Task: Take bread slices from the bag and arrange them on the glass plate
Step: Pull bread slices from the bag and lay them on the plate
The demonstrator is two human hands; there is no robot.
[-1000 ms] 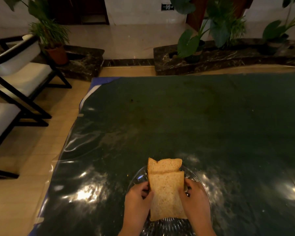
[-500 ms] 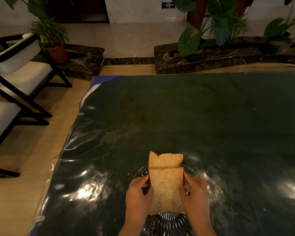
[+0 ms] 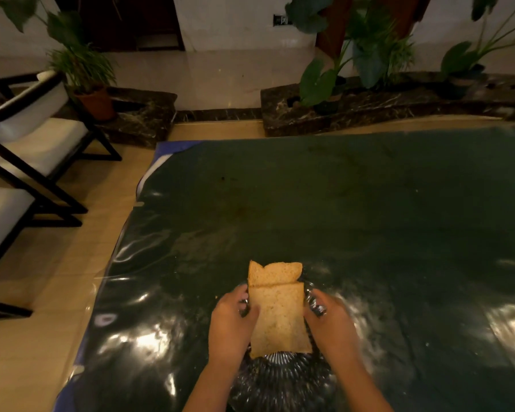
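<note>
Two bread slices lie over the ribbed glass plate [image 3: 283,379] near the table's front edge. The nearer slice [image 3: 278,318] overlaps the farther slice [image 3: 275,273], whose top edge is torn. My left hand [image 3: 231,325] touches the left edge of the nearer slice, fingers curled. My right hand [image 3: 330,325] rests against its right edge. Both hands pinch the slice between them. No bread bag is in view.
The table [image 3: 369,218] wears a dark green cloth under shiny clear plastic. Chairs [image 3: 27,138] with white cushions stand on the floor to the left. Potted plants [image 3: 92,84] and dark marble planters [image 3: 369,105] line the far wall.
The slices and both hands have shifted slightly away from me over the plate, exposing more of the plate's near rim. The camera view has tilted a little.
</note>
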